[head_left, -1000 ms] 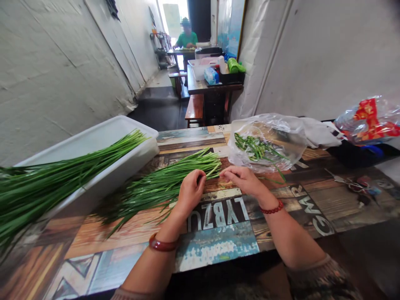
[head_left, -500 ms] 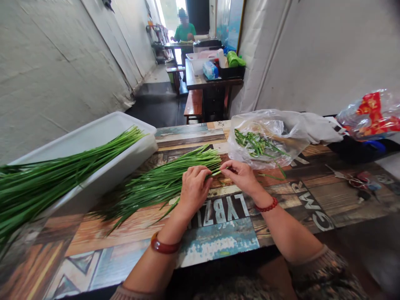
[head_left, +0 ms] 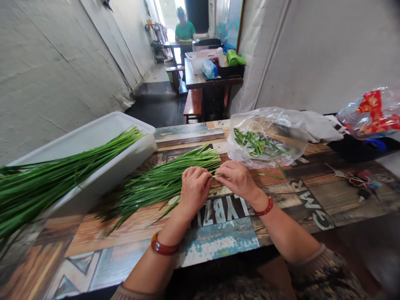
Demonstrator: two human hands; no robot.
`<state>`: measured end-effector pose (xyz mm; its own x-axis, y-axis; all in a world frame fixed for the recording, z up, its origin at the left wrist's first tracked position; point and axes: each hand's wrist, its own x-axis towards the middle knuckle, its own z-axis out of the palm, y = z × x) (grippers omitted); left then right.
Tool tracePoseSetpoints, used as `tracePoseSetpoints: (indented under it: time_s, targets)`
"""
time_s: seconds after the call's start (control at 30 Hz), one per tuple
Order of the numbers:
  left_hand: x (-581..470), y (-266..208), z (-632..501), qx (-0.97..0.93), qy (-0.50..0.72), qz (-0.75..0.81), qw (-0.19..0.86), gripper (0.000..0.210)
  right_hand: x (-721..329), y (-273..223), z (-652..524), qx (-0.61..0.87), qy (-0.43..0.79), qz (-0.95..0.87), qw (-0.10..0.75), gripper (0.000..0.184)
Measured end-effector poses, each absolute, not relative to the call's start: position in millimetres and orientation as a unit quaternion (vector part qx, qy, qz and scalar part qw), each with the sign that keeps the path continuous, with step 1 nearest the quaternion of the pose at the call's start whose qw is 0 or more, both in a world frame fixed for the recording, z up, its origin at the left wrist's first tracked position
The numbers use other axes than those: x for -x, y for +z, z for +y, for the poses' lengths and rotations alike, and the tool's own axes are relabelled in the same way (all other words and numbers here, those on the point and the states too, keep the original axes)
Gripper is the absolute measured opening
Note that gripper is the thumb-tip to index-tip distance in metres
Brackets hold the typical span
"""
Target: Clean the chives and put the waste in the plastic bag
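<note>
A loose bunch of garlic chives (head_left: 156, 177) lies on the wood-patterned table, pale ends to the right. Beside those ends my left hand (head_left: 195, 189) is closed, pinching a chive stalk between thumb and fingers. My right hand (head_left: 236, 179) is closed too, its thumb and fingertips on the pale end of that stalk. The two hands are almost touching. Behind my right hand, a clear plastic bag (head_left: 296, 143) lies open with green scraps (head_left: 254, 141) in it. More chives (head_left: 68, 175) rest in the white plastic tub (head_left: 103, 123) at left.
Keys (head_left: 359, 181) lie on the table at right, near a red and clear plastic package (head_left: 371, 110). A second table (head_left: 204, 82) with boxes stands farther back, with a bench (head_left: 193, 103) beside it. A person in green (head_left: 185, 31) sits at the far end.
My right hand has moved slightly left, closer to my left hand, along the chive stalk. My left hand stays nearly in place.
</note>
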<state>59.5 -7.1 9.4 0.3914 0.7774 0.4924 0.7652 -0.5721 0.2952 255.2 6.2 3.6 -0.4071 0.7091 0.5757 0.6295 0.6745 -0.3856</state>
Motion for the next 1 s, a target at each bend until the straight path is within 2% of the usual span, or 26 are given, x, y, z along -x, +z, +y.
tracePoseSetpoints:
  time_s: [0.1, 0.23, 0.47, 0.6, 0.8, 0.87, 1.0]
  targets:
    - [-60, 9, -7, -0.833, 0.303, 0.462, 0.023, 0.013, -251, 2, 6, 0.391, 0.092, -0.821, 0.405, 0.015]
    - [-60, 9, -5, -0.830, 0.310, 0.462, 0.033, 0.015, -243, 3, 6, 0.396, 0.203, -0.760, 0.474, 0.019]
    - [-62, 9, -6, -0.825, 0.310, 0.471, 0.037, 0.016, -236, 2, 5, 0.493, 0.312, -0.632, 0.510, 0.023]
    - [-62, 10, -7, -0.825, 0.308, 0.472, 0.050, 0.016, -242, -5, 8, 0.507, 0.344, -0.579, 0.538, 0.025]
    - [-59, 9, -5, -0.822, 0.306, 0.479, 0.038, 0.011, -261, 3, 14, 0.489, 0.385, -0.456, 0.636, 0.027]
    - [-58, 8, -5, -0.824, 0.304, 0.476, 0.033, 0.010, -266, 8, 15, 0.463, 0.430, -0.445, 0.635, 0.027]
    - [-59, 7, -6, -0.831, 0.290, 0.474, 0.018, 0.008, -268, 9, 14, 0.446, 0.470, -0.509, 0.567, 0.026]
